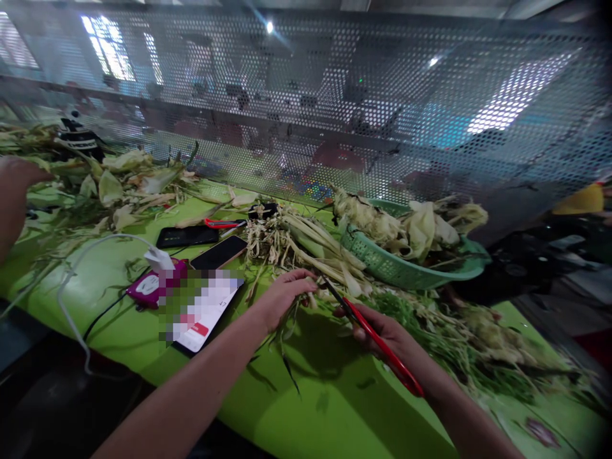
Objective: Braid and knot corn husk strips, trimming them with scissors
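Observation:
My left hand (pixel 294 290), near the middle of the head view, pinches pale plant stalks, with thin green leaves (pixel 289 357) hanging below the fingers. My right hand (pixel 382 331) grips red-handled shears (pixel 382 347), whose dark blades point up and left to the stalks at my left fingertips. Whether the blades touch the stalks I cannot tell. Just beyond my hands lies a bundle of pale stalks (pixel 315 245), its cut ends facing left. Feathery green trimmings (pixel 396 312) lie behind my right hand.
On the green table (pixel 268 408) stands a green basket (pixel 392 268) of corn husks (pixel 425 229). To the left lie a lit phone (pixel 210 312), dark phones (pixel 187 236), a purple power adapter (pixel 155 284) with white cable, and a husk pile (pixel 124 178). Another person's hand (pixel 16 185) shows. Perforated metal (pixel 306 115) rises behind.

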Demonstrator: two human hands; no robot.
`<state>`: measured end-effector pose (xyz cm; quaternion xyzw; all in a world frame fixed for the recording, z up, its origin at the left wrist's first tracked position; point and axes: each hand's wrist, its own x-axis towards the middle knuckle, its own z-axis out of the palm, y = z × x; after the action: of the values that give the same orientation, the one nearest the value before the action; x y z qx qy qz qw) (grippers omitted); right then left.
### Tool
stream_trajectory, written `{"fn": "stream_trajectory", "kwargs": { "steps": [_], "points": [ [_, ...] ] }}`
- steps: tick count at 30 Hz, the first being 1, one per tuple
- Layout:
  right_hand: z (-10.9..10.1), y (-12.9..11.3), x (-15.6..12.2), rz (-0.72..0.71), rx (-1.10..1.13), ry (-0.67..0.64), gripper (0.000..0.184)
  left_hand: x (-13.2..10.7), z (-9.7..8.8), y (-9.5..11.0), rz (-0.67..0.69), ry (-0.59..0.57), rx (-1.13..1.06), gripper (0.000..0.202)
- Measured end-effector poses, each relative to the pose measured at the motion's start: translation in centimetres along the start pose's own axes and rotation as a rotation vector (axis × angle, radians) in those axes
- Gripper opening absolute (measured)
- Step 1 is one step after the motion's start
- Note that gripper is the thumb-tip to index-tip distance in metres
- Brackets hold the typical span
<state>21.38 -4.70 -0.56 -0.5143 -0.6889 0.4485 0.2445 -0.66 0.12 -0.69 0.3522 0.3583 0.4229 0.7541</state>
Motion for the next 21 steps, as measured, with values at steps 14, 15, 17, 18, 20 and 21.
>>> {"fn": "stream_trajectory", "kwargs": {
  "steps": [14, 15, 17, 18, 20, 21],
  "points": [
    [-0.5, 1.3, 0.8, 0.005, -0.178, 0.177, 0.039, 1.0, -1.0, -0.9, 0.001, 0.059, -0.045, 0.030],
    [-0.6, 1.4, 0.8, 0.008, -0.222, 0.183, 0.038, 1.1, -1.2, -1.0, -0.002, 0.094, -0.056, 0.033],
    [-0.7, 1.3, 0.8, 0.019, -0.332, 0.183, 0.035, 1.4, -1.5, -1.0, 0.035, 0.161, -0.038, 0.035],
    [-0.7, 1.2, 0.8, 0.024, -0.395, 0.183, 0.034, 1.4, -1.7, -1.0, 0.073, 0.173, -0.017, 0.033],
    [-0.6, 1.0, 0.6, 0.020, -0.518, 0.183, 0.035, 1.5, -1.8, -0.7, 0.155, 0.153, 0.025, 0.025],
    [-0.5, 0.9, 0.5, 0.011, -0.570, 0.176, 0.036, 1.4, -1.8, -0.6, 0.187, 0.128, 0.036, 0.022]
  ]
}}
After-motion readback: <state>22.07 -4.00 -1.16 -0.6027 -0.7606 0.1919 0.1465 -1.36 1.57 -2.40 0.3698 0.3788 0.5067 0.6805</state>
